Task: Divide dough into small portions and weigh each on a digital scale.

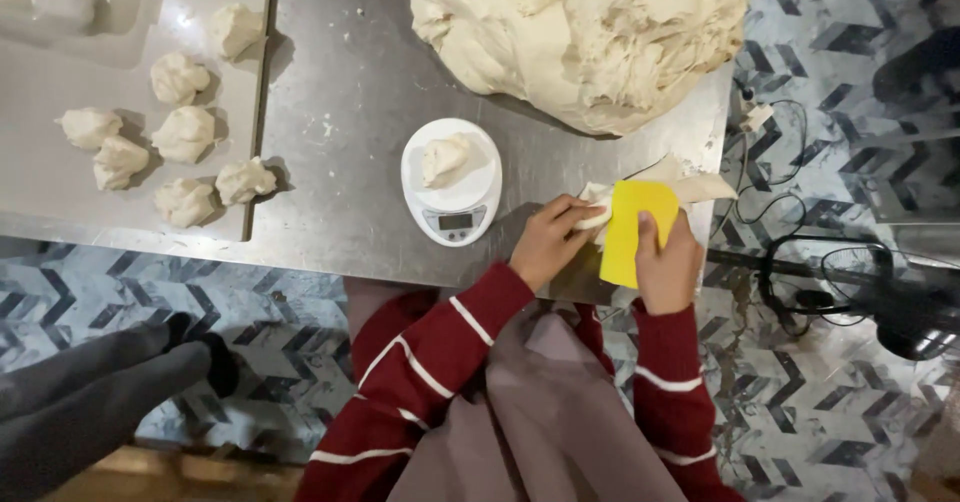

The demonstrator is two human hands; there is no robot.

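Observation:
My right hand (pixel 668 264) grips a yellow plastic dough scraper (pixel 634 228), its blade pressed into a strip of pale dough (pixel 700 186) near the steel table's front right corner. My left hand (pixel 545 241) pinches the near end of that dough strip beside the scraper. A white round kitchen scale (pixel 470 202) stands just left of my hands with a small dough lump (pixel 443 159) on its pan. A very large mass of dough (pixel 585 32) lies at the back of the table.
A steel tray (pixel 60 197) at the left holds several portioned dough balls (pixel 185 134). The steel table (pixel 340 112) ends just behind my hands. Cables and a black fan (pixel 880 302) lie on the patterned floor at right. Another person's dark-clad leg (pixel 90 387) reaches in from lower left.

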